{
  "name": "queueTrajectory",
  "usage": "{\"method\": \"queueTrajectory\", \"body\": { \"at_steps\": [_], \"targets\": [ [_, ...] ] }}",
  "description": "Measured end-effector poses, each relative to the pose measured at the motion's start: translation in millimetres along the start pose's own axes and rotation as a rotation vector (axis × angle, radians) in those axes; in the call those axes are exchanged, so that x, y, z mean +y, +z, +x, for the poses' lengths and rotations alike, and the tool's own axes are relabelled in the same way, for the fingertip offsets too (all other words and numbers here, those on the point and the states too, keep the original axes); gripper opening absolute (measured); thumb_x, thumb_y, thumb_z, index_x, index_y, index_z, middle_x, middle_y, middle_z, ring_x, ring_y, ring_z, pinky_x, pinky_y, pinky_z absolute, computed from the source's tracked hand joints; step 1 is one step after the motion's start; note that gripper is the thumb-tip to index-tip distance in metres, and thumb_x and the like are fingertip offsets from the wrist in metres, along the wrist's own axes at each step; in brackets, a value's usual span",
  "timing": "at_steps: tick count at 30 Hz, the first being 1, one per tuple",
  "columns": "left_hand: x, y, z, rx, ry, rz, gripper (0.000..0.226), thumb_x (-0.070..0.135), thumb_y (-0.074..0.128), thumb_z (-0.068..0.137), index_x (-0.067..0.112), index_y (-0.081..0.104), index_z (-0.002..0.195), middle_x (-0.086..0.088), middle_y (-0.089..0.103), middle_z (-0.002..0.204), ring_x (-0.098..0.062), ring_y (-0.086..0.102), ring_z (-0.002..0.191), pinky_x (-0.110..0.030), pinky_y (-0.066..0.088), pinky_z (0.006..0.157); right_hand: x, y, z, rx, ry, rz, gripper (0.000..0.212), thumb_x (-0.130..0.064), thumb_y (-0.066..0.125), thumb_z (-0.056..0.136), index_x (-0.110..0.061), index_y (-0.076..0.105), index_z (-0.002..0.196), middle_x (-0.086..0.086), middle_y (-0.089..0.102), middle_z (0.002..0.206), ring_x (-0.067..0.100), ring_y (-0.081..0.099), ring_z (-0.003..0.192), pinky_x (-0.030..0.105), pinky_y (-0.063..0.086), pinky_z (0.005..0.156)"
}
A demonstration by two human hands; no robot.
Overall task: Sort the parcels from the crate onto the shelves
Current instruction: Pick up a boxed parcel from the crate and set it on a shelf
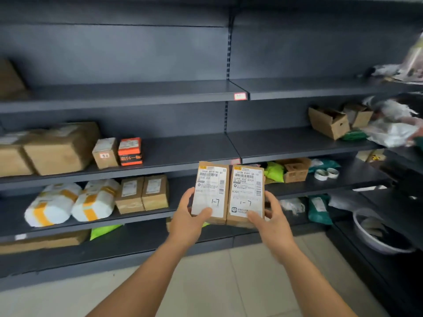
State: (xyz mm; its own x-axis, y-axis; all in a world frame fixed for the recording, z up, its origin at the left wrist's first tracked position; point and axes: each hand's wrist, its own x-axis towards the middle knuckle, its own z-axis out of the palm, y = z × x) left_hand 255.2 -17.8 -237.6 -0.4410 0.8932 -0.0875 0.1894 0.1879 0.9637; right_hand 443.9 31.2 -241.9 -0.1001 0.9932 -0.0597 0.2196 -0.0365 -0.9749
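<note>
Your left hand (187, 219) grips the left box (210, 191), right hand (272, 221) the right box (247, 193), edges touching; shelf (194, 154) behind has open room.

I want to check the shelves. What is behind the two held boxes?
Behind the two boxes a dark shelf edge and yellow-green bag show; whatever is directly behind is covered.

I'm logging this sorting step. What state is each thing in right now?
Left parcel: held upright in the left hand, label facing the camera.
Right parcel: held upright in the right hand, touching the left parcel.
Open carton: on a shelf, flaps open.
Orange box: standing on a shelf, closed.
</note>
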Motion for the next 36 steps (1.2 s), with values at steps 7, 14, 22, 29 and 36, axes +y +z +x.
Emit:
{"method": "queueTrajectory", "body": {
  "at_steps": [7, 14, 22, 29, 36],
  "targets": [
    [-1.0, -54.5, 43.9, 0.119, -0.052, -0.019, 0.063, 0.019, 0.065, 0.091, 0.040, 0.033, 0.140, 0.010, 0.055, 0.125, -0.010, 0.051, 0.108, -0.032, 0.048, 0.088, -24.8, 68.2, 49.4, -0.123, 0.000, -0.010, 0.068, -0.017, 0.065, 0.090, -0.037, 0.029, 0.145, -0.009, 0.059, 0.110, 0.003, 0.056, 0.093, 0.022, 0.048, 0.073],
    [0.5, -66.1, 128.4, 0.227, -0.123, 0.025, 0.064, 0.018, 0.063, 0.092, 0.034, 0.030, 0.144, 0.002, 0.048, 0.143, -0.022, 0.047, 0.128, -0.042, 0.048, 0.096, -33.0, 115.1, 140.9, -0.199, 0.044, -0.047, 0.067, -0.019, 0.065, 0.090, -0.038, 0.029, 0.143, -0.004, 0.056, 0.130, 0.019, 0.051, 0.118, 0.046, 0.049, 0.097],
    [6.5, -71.8, 252.2, 0.305, -0.246, 0.147, 0.064, 0.023, 0.062, 0.092, 0.033, 0.026, 0.144, -0.003, 0.051, 0.140, -0.027, 0.053, 0.121, -0.043, 0.049, 0.098, -48.9, 162.4, 268.7, -0.314, 0.083, -0.107, 0.065, -0.019, 0.062, 0.092, -0.031, 0.028, 0.146, 0.001, 0.055, 0.134, 0.018, 0.052, 0.110, 0.029, 0.043, 0.080],
    [-4.6, -76.0, 326.2, 0.306, -0.319, 0.174, 0.066, 0.022, 0.062, 0.092, 0.033, 0.024, 0.145, -0.005, 0.053, 0.136, -0.029, 0.055, 0.117, -0.046, 0.051, 0.096, -43.6, 204.6, 339.2, -0.365, 0.112, -0.201, 0.067, -0.021, 0.062, 0.092, -0.029, 0.026, 0.147, 0.001, 0.053, 0.136, 0.022, 0.052, 0.119, 0.032, 0.044, 0.086],
    [-20.2, -90.0, 387.8, 0.278, -0.334, 0.288, 0.066, 0.020, 0.056, 0.095, 0.035, 0.019, 0.147, -0.007, 0.057, 0.128, -0.029, 0.060, 0.105, -0.043, 0.054, 0.088, -38.7, 252.4, 385.0, -0.373, 0.150, -0.272, 0.067, -0.023, 0.059, 0.093, -0.029, 0.023, 0.150, 0.001, 0.055, 0.135, 0.021, 0.054, 0.116, 0.031, 0.046, 0.085]
  ]
}}
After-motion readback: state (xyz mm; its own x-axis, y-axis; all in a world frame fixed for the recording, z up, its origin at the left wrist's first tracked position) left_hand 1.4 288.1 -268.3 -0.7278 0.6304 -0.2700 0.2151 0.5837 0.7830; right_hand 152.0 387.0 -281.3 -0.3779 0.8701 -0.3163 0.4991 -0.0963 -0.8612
